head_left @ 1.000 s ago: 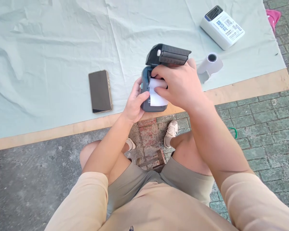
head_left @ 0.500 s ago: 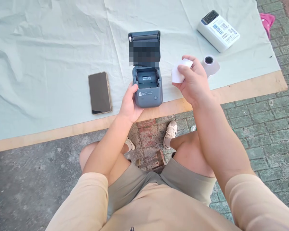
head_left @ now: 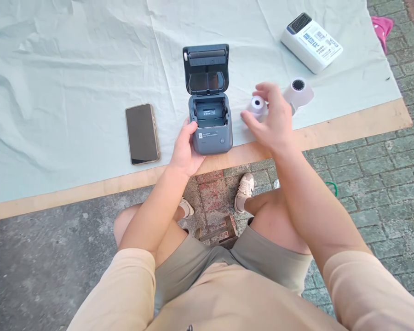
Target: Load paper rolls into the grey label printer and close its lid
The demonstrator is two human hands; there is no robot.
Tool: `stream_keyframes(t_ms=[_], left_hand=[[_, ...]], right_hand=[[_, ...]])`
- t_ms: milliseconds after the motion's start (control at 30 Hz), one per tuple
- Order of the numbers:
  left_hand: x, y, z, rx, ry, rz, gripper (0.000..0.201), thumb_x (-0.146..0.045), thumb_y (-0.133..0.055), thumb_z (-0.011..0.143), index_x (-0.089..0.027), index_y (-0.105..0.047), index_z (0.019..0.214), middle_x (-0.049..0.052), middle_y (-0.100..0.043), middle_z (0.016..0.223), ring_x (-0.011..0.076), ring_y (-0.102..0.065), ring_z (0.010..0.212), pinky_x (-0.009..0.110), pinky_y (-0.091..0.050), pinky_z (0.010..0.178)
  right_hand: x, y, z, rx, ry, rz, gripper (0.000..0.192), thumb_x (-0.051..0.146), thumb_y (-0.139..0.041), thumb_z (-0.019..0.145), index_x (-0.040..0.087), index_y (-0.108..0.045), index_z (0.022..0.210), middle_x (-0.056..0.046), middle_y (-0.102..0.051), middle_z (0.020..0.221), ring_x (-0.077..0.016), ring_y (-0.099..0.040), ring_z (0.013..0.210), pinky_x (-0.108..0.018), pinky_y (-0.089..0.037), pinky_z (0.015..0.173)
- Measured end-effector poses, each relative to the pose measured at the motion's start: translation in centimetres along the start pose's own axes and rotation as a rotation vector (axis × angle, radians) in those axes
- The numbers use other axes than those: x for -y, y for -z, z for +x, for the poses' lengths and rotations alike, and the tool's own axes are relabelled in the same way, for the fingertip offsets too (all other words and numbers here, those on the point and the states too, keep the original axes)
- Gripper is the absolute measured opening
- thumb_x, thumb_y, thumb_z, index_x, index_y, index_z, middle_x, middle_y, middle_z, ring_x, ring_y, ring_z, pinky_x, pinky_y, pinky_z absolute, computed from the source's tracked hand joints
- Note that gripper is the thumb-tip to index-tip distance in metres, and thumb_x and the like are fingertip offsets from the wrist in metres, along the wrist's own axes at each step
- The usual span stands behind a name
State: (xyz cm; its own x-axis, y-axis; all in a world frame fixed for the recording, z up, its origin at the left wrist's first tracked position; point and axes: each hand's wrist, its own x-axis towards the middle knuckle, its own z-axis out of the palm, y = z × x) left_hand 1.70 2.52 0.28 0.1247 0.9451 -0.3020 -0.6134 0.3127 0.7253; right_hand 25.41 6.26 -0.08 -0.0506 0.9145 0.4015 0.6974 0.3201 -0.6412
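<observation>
A dark grey label printer (head_left: 213,138) stands at the table's front edge with its lid (head_left: 207,69) raised, and the paper bay inside holds no roll. My left hand (head_left: 186,149) grips its left side, thumb on the front corner. Right of the printer, a small white paper roll (head_left: 257,105) stands on end on the cloth, its dark core hole facing up. Around it my right hand (head_left: 274,117) is open, thumb and fingers spread apart. Just beyond that hand stands a larger white roll (head_left: 299,94) with a loose end and a dark toothed core.
A phone (head_left: 143,133) lies face up left of the printer. At the back right is a white box-shaped device (head_left: 312,42) with a dark panel and printed labels. Pale cloth (head_left: 72,92) covers the table, whose bare wooden edge (head_left: 359,120) shows in front.
My right hand has lowered the small paper roll onto the cloth, turned it upright and spread its fingers off it. My left hand and the printer have hardly moved.
</observation>
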Motion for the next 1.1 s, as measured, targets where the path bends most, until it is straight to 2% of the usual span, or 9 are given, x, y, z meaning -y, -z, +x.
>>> stream_keyframes(t_ms=[100, 200, 333, 467, 633, 733, 867, 967, 1100], left_hand=[[0.0, 0.0, 0.0, -0.012, 0.000, -0.007, 0.030, -0.044, -0.075, 0.089, -0.025, -0.070, 0.111, 0.003, -0.085, 0.110, 0.0293, -0.077, 0.131, 0.039, -0.066, 0.103], [0.0, -0.1, 0.0, -0.005, -0.001, -0.006, 0.033, -0.046, -0.078, 0.086, -0.025, -0.070, 0.110, 0.002, -0.084, 0.106, 0.0296, -0.076, 0.133, 0.039, -0.066, 0.104], [0.0, -0.1, 0.1, 0.003, -0.007, -0.007, 0.039, -0.048, -0.082, 0.082, -0.024, -0.070, 0.111, 0.002, -0.085, 0.106, 0.0306, -0.074, 0.139, 0.038, -0.066, 0.106], [0.0, 0.0, 0.1, 0.006, -0.024, 0.013, 0.041, -0.050, -0.084, 0.081, -0.025, -0.070, 0.110, 0.002, -0.086, 0.114, 0.0308, -0.073, 0.142, 0.039, -0.067, 0.107], [0.0, -0.1, 0.0, 0.007, -0.020, 0.018, 0.041, -0.050, -0.084, 0.081, -0.025, -0.071, 0.111, 0.002, -0.085, 0.109, 0.0308, -0.072, 0.143, 0.039, -0.066, 0.108], [0.0, -0.2, -0.1, 0.012, -0.018, 0.031, 0.039, -0.050, -0.082, 0.082, -0.027, -0.070, 0.111, 0.003, -0.085, 0.112, 0.0314, -0.071, 0.143, 0.041, -0.066, 0.108], [0.0, -0.3, -0.2, 0.029, -0.055, 0.073, 0.039, -0.053, -0.081, 0.084, -0.029, -0.068, 0.111, 0.004, -0.084, 0.119, 0.0321, -0.071, 0.142, 0.042, -0.066, 0.106], [0.2, -0.5, -0.4, 0.033, -0.084, 0.101, 0.041, -0.052, -0.082, 0.084, -0.030, -0.067, 0.115, 0.004, -0.082, 0.121, 0.0319, -0.071, 0.140, 0.040, -0.065, 0.104], [0.6, -0.7, -0.8, 0.024, -0.105, 0.117, 0.051, -0.054, -0.088, 0.079, -0.031, -0.067, 0.119, 0.003, -0.078, 0.121, 0.0323, -0.069, 0.143, 0.040, -0.062, 0.106]], right_hand=[[-0.4, 1.8, 0.0, -0.298, -0.005, -0.165, 0.030, 0.039, -0.071, 0.096, 0.030, -0.054, 0.120, -0.013, -0.066, 0.125, -0.0355, -0.065, 0.122, -0.062, -0.051, 0.112], [-1.8, 2.9, 0.7, -0.483, -0.220, -0.297, 0.061, 0.024, -0.088, 0.074, 0.029, -0.045, 0.117, -0.017, -0.055, 0.132, -0.0376, -0.057, 0.131, -0.062, -0.043, 0.119], [-2.4, 2.9, 1.5, -0.330, -0.429, -0.201, 0.069, 0.014, -0.088, 0.073, 0.030, -0.038, 0.118, -0.016, -0.054, 0.140, -0.0311, -0.055, 0.133, -0.053, -0.041, 0.123], [-1.9, 2.7, 1.6, -0.329, -0.514, -0.104, 0.056, 0.010, -0.076, 0.086, 0.033, -0.035, 0.118, -0.005, -0.061, 0.118, -0.0248, -0.063, 0.115, -0.049, -0.046, 0.117], [-2.8, 2.3, 2.7, -0.452, -0.385, 0.113, 0.047, 0.009, -0.062, 0.086, 0.032, -0.030, 0.111, 0.003, -0.054, 0.093, -0.0199, -0.063, 0.087, -0.041, -0.055, 0.093], [-1.0, 1.7, 3.0, -0.554, -0.034, 0.279, 0.033, 0.016, -0.058, 0.082, 0.031, -0.037, 0.102, 0.000, -0.051, 0.090, -0.0204, -0.059, 0.079, -0.038, -0.052, 0.076], [5.8, 1.2, 1.8, -0.188, 0.310, 0.270, 0.034, 0.023, -0.062, 0.081, 0.032, -0.053, 0.112, -0.004, -0.068, 0.108, -0.0251, -0.071, 0.087, -0.045, -0.055, 0.078], [9.7, 0.9, 1.3, 0.072, 0.248, -0.088, 0.032, 0.019, -0.064, 0.084, 0.034, -0.060, 0.112, -0.004, -0.079, 0.109, -0.0337, -0.075, 0.103, -0.058, -0.054, 0.098], [10.1, 0.2, 1.6, 0.177, 0.202, -0.307, 0.019, 0.022, -0.062, 0.094, 0.037, -0.063, 0.106, -0.001, -0.083, 0.105, -0.0341, -0.074, 0.104, -0.059, -0.055, 0.096]])
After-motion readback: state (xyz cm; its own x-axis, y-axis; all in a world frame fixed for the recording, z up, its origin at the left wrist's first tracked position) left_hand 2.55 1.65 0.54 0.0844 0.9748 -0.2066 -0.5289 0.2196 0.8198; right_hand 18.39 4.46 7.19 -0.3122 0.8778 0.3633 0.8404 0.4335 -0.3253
